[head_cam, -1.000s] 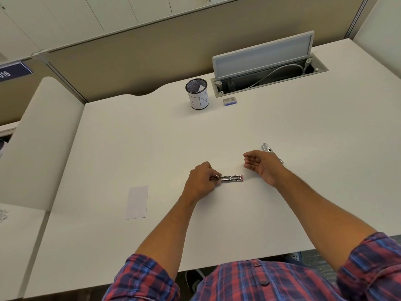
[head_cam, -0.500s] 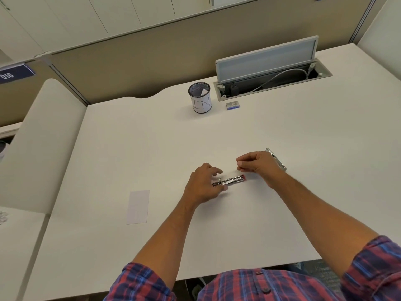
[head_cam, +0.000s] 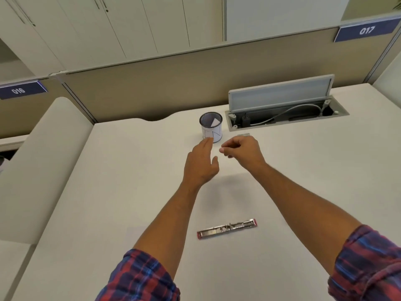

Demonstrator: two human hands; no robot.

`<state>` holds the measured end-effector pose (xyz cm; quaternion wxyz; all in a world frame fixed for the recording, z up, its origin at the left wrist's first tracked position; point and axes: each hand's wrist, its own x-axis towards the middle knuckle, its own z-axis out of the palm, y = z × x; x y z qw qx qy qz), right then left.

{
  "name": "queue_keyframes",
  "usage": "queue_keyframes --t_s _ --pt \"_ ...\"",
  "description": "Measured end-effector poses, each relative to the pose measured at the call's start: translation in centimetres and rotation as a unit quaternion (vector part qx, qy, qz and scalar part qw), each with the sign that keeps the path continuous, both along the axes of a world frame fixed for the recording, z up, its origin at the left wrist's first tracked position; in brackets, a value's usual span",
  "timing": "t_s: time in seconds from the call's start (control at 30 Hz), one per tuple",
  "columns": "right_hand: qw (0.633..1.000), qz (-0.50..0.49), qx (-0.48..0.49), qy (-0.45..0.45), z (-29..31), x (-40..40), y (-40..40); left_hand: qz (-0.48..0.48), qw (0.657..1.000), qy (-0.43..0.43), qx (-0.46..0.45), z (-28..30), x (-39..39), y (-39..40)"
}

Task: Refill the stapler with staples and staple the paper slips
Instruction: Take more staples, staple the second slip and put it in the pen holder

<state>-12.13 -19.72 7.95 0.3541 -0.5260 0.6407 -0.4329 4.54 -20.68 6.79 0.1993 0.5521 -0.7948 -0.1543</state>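
Stapler lies opened flat on the desk between the forearms, well behind both hands. Left hand reaches open toward the cup; right hand has curled fingers, its grip contents unclear, half hiding a small box.

The opened-out metal stapler lies flat on the white desk near its front edge, between the two forearms. Well behind it the left hand and right hand hover side by side, the left hand's fingertips just before the mesh pen cup, in which a white paper slip stands. Right of the cup, at the desk's back, sits the recessed cable box with its grey lid raised behind it, and a small flat box lies just before the recess, behind the right hand.
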Motion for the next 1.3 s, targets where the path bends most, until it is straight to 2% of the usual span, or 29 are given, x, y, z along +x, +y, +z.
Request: queue_keyframes --t_s 0.4,0.6,0.73,0.93,1.03,1.17,1.3 --pt "0.988 -0.072 -0.065 0.118 -0.2 -0.4 -12.4 0.016 0.999 -0.004 -0.041 -2.5 -1.7 -10.0" --pt "0.975 -0.014 -0.063 0.212 -1.0 0.2 -15.6 0.041 0.997 0.034 -0.054 -4.2 -2.9 -10.8" --pt "0.966 0.021 -0.054 0.251 -1.2 0.6 -16.4 0.067 0.989 0.076 -0.105 -3.9 -3.4 -10.5" --pt "0.967 -0.004 -0.145 0.211 -0.9 -0.7 -15.2 0.075 0.956 0.138 -0.246 -3.5 -4.0 -9.3" --pt "0.965 -0.033 -0.177 0.191 -1.0 -2.5 -13.9 0.057 0.947 0.145 -0.279 -3.3 -4.8 -9.0" --pt "0.962 -0.048 -0.15 0.223 -2.2 -5.8 -12.2 0.024 0.962 0.125 -0.242 -3.5 -6.5 -8.5" --pt "0.971 -0.074 -0.088 0.211 -3.8 -8.7 -11.0 0.005 0.984 0.13 -0.123 -4.4 -8.4 -8.7"
